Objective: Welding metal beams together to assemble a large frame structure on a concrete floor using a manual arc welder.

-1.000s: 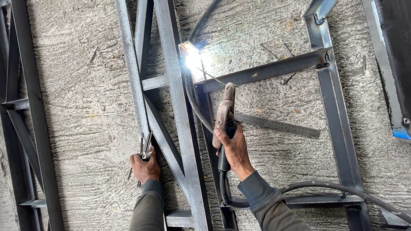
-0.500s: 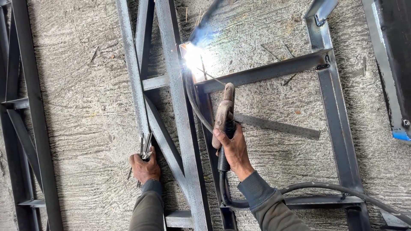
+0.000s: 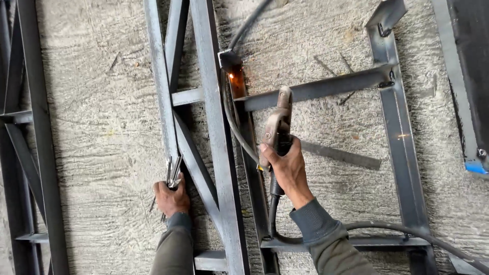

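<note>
Steel grey tube frame point(image 3: 216, 153) flat on concrete, centre | right hand point(image 3: 288, 170) clenched round rusty electrode holder point(image 3: 276, 127), tip toward glowing weld joint point(image 3: 233, 77) | left hand point(image 3: 171, 197) gripping spare welding rods point(image 3: 173, 170), lower left, kept ready

Two bare hands, no gloves. Left hand point(image 3: 172, 197) at lower centre-left of frame; olive-grey long sleeve point(image 3: 173, 249) runs up from bottom edge, plain cuff snug at wrist. Right hand point(image 3: 288, 170) at centre; grey-green long sleeve point(image 3: 331, 244) enters from bottom right, thicker ribbed knit cuff, darker blue-grey, folds bunched behind it. No rings, watch or markings visible.
</note>
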